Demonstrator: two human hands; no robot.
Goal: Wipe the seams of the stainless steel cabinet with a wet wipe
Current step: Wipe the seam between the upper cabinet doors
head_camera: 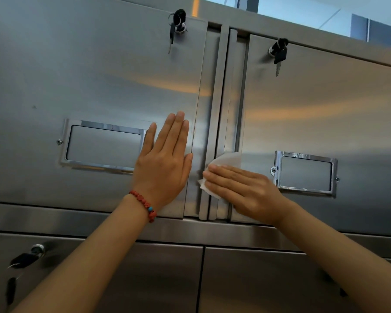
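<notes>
Seams of the stainless steel cabinet [280,114] are the target, and the vertical seam [215,123] between the two upper doors serves as the landmark. Just right of it and low down, the right hand [242,188] lies with straight fingers pressing the wet wipe [224,160] flat against the metal, fingertips reaching across to the seam itself; the wipe's loose upper corner lifts free above the fingers. Left of the seam, the left hand [165,159] rests flat and open on the left door, a beaded bracelet [145,203] at its wrist. Further left and right sit framed label holders [104,144]; keys [177,23] hang near the top on either side. Likely risks: the flat wipe may glide over the groove without entering it, or the free corner may fold and bunch, because only straight fingers pin it.
</notes>
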